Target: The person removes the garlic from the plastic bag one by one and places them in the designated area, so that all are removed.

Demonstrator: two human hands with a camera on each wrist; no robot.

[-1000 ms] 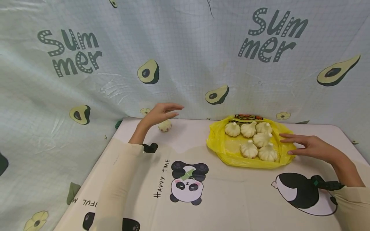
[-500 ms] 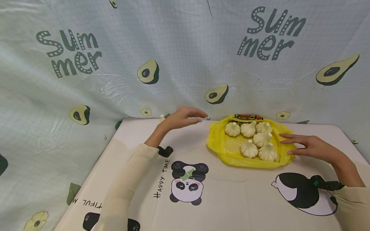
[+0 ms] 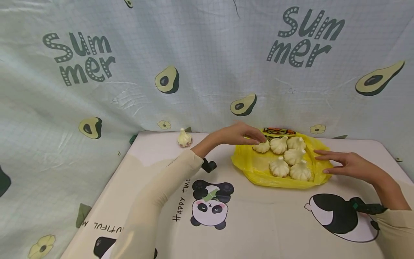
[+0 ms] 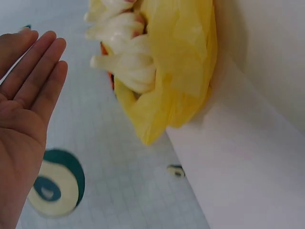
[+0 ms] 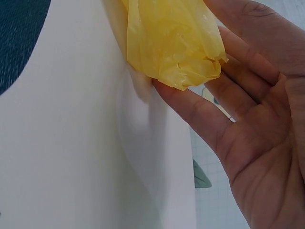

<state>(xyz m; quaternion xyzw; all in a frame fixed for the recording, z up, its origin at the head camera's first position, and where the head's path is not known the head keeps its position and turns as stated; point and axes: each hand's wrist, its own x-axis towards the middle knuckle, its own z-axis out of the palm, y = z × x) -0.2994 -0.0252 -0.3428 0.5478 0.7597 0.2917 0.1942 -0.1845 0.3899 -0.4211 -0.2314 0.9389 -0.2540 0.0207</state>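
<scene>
Garlic [image 3: 293, 156] sits in the bag [image 3: 275, 182], right of centre in the head view, six bulbs in all, and a lone bulb [image 3: 184, 138] stands on the table [image 3: 271, 223], left of centre. From far off, I see the left hand [image 3: 237, 133] reach over the bag's upper left edge. Its fingers are side by side and the palm is bare; the left wrist view shows a gap between them and the garlic. The right hand [image 3: 354, 165], at the right of the frame, has its fingers spread and touching the bag's side; I see no pinch. I think the work is near its start: one bulb is out, six are still in.
</scene>
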